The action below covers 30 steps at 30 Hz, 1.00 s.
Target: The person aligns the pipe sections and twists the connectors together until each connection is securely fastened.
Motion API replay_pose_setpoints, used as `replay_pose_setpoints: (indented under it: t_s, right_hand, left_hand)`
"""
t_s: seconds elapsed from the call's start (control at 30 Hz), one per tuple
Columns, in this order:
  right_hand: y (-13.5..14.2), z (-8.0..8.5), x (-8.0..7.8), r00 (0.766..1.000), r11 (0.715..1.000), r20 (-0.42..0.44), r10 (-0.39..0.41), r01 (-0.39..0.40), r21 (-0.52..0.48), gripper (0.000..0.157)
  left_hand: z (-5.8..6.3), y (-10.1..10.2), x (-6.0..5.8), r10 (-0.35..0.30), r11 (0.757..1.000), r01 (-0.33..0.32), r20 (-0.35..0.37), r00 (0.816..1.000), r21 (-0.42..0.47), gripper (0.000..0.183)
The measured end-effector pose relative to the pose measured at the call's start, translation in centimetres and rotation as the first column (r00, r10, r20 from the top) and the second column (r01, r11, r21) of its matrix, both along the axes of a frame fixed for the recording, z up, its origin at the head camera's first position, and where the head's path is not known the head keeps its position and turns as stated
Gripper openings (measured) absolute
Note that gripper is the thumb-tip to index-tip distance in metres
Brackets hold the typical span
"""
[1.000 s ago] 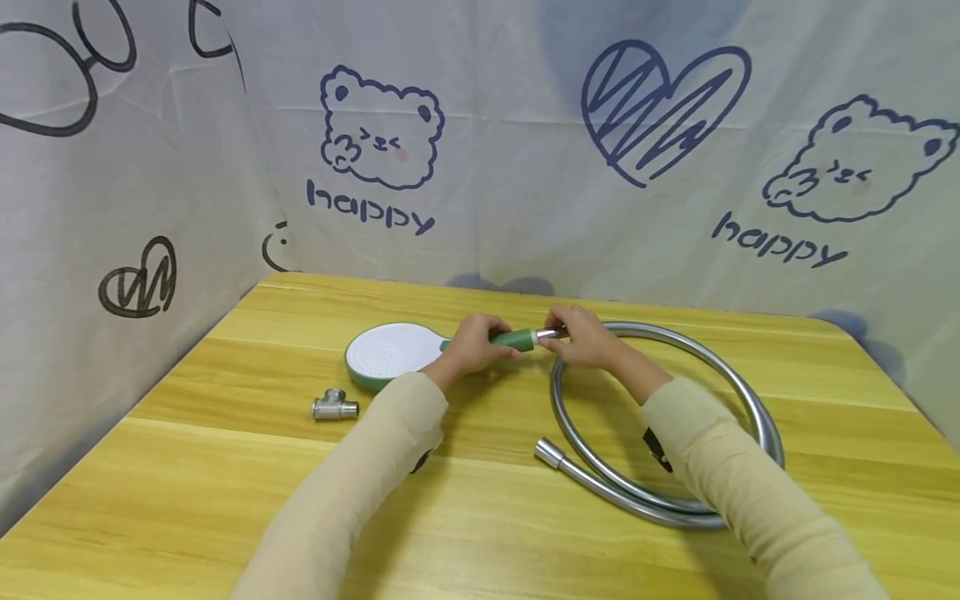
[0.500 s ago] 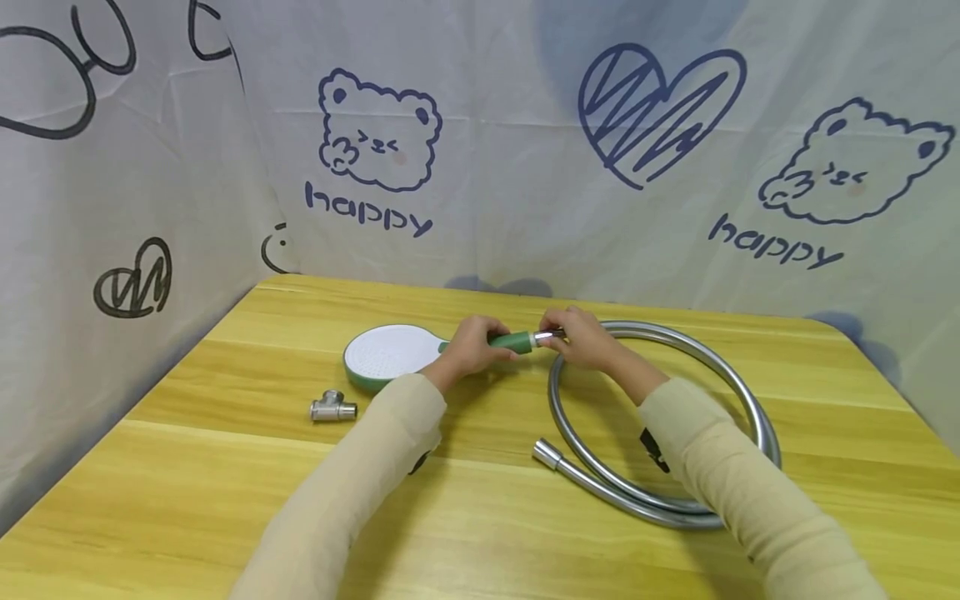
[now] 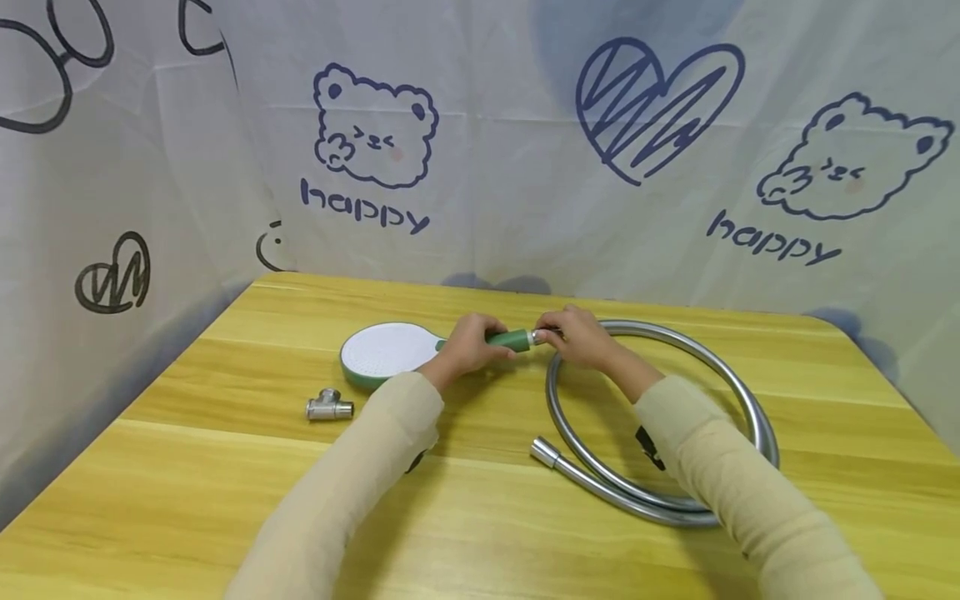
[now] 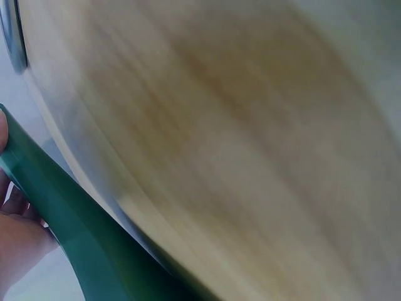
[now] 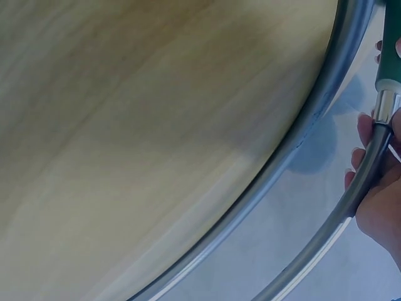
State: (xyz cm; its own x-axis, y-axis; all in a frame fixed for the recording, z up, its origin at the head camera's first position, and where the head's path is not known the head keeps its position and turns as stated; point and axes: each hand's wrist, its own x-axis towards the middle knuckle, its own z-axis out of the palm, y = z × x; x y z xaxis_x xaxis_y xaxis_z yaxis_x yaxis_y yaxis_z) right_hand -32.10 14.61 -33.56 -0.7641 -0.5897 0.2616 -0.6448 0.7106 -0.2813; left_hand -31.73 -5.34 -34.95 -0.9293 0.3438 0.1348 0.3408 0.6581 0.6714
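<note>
My left hand (image 3: 472,343) grips the green handle of a shower head (image 3: 390,350), whose white round face is turned upward to the left. In the left wrist view the green handle (image 4: 81,213) slants across the lower left with fingers round it. Thumb and fingers of my right hand (image 3: 581,337) pinch the metal end fitting of a silver shower hose (image 3: 738,392), right at the handle's end. The right wrist view shows this fitting (image 5: 386,108) against the pale ring of the handle, the hose curving down from it. The hose's other end (image 3: 544,451) lies loose on the table.
A small metal tee fitting (image 3: 328,406) lies left of the forearms on the wooden table (image 3: 187,500). The hose's coil spreads under the right forearm. A white cloth (image 3: 510,192) with drawings hangs behind the table and along its left.
Less of the metal fitting shows between the right fingers and the green handle, as the right hand has shifted slightly left. The left hand's grip stays the same.
</note>
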Motion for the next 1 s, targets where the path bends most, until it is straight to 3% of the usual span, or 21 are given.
replay_pose_setpoints:
  t_s: [0.4,0.57,0.73,1.0]
  right_hand:
    - [-0.37,0.18,-0.01,0.999,0.999,0.006,-0.032,0.031,0.017,0.023]
    - [-0.48,0.04,-0.02,0.993,0.996,0.078,-0.088,0.087,0.011,0.017]
    - [-0.49,0.41,0.03,0.988,0.995,0.129,-0.089,0.095,-0.043,0.015]
    - [-0.63,0.5,-0.05,0.99,0.994,0.113,-0.087,0.093,-0.054,0.018]
  left_hand:
    - [0.24,-0.1,0.03,-0.016,1.0,0.016,-0.02,1.0,-0.005,0.034]
    - [0.12,-0.06,0.02,-0.013,1.0,0.013,-0.002,1.0,-0.006,0.034]
    - [0.13,0.02,-0.08,-0.014,1.0,0.014,-0.009,1.0,0.0,0.033]
    - [0.16,-0.05,-0.11,-0.013,1.0,0.013,-0.021,1.0,-0.005,0.031]
